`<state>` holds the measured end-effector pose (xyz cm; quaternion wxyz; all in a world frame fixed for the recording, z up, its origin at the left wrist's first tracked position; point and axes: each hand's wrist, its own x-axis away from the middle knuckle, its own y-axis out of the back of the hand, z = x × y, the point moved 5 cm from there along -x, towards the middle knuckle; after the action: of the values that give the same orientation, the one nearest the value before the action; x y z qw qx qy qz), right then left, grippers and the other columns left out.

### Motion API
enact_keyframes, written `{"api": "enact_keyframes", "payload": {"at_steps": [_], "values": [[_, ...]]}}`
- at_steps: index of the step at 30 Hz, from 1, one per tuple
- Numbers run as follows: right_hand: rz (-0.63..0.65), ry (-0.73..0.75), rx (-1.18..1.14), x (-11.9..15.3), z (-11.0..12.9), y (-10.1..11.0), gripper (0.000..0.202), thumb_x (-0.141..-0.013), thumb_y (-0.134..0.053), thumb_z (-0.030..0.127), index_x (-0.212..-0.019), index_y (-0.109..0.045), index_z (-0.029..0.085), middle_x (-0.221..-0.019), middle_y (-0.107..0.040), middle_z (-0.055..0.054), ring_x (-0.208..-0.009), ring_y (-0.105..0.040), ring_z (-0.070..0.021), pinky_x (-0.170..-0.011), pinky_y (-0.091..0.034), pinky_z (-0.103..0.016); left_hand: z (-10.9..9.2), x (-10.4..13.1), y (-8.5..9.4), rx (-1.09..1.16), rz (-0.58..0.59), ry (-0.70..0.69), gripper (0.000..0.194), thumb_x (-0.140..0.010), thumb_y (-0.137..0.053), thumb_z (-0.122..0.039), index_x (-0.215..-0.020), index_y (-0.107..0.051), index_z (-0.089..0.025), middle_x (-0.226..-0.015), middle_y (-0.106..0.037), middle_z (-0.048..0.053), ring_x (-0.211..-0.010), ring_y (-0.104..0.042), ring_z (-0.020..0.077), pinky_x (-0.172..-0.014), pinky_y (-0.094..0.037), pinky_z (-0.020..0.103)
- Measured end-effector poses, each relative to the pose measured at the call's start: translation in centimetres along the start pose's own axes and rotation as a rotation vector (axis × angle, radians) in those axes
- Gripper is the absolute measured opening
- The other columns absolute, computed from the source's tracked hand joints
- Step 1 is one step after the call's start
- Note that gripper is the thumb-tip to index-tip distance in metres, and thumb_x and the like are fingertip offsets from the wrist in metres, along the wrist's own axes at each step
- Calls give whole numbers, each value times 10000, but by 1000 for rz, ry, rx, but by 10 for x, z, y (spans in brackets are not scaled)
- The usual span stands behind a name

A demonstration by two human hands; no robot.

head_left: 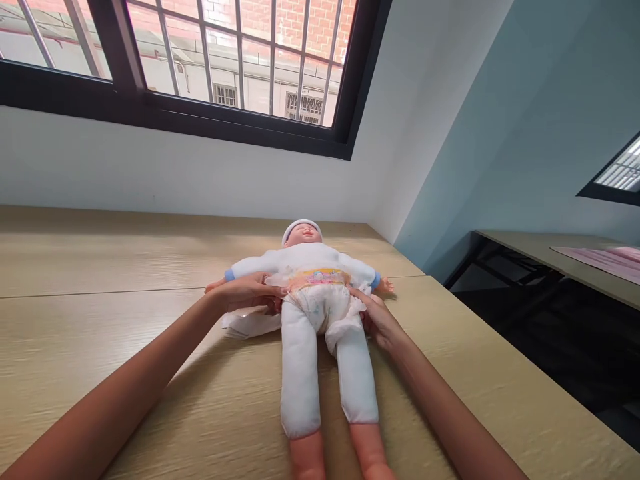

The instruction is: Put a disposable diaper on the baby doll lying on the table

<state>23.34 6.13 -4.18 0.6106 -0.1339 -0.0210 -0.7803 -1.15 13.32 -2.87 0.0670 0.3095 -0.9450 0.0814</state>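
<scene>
A baby doll [303, 360] in white cloth with a white cap lies on its back on the wooden table, its head away from me and its arms spread. Around its hips is a white diaper [320, 301] with a coloured, printed waistband. My left hand [253, 292] is closed at the diaper's left side, thumb on top and fingers curled under the edge. On the other side my right hand [376, 317] grips the diaper's edge by the doll's hip, its fingers partly hidden. A white flap of material lies on the table below my left hand.
The wooden table [125, 347] meets a white wall under a barred window [240, 60]. Its right edge runs diagonally down past my right arm. Beyond a gap stands a second table [530, 250] with a pink sheet [605, 263] on it.
</scene>
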Motion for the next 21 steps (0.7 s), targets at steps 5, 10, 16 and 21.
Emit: {"api": "enact_keyframes", "payload": {"at_steps": [5,10,16,21], "values": [[-9,30,43,-2,0,6,330,-737,-760,418,-933,-640,180,-647,-645,18,-424,-500,-79,-358,-377,-171,-4,1,6,-112,-38,39,414,-673,-796,-465,-826,-618,-124,-669,-594,22,-615,-550,128,-564,-436,247],[-94,81,100,-8,1,23,362,-673,-803,419,-724,-547,168,-484,-484,71,-359,-396,-44,-295,-247,-129,-10,8,11,-291,-138,62,410,-639,-766,-481,-802,-588,-150,-699,-599,10,-651,-577,140,-632,-474,266],[-122,122,91,-9,7,38,346,-682,-780,409,-723,-530,174,-467,-427,90,-356,-336,-34,-291,-213,-118,-51,31,16,-661,-409,38,209,-666,-652,-353,-768,-582,-184,-709,-608,18,-646,-561,182,-577,-411,271],[-145,146,59,-8,8,44,361,-672,-782,404,-686,-501,178,-487,-415,94,-353,-326,-27,-292,-211,-124,-128,84,-38,-966,-697,-248,212,-877,-433,-387,-893,-567,-223,-910,-635,38,-784,-558,206,-669,-398,293]]}}
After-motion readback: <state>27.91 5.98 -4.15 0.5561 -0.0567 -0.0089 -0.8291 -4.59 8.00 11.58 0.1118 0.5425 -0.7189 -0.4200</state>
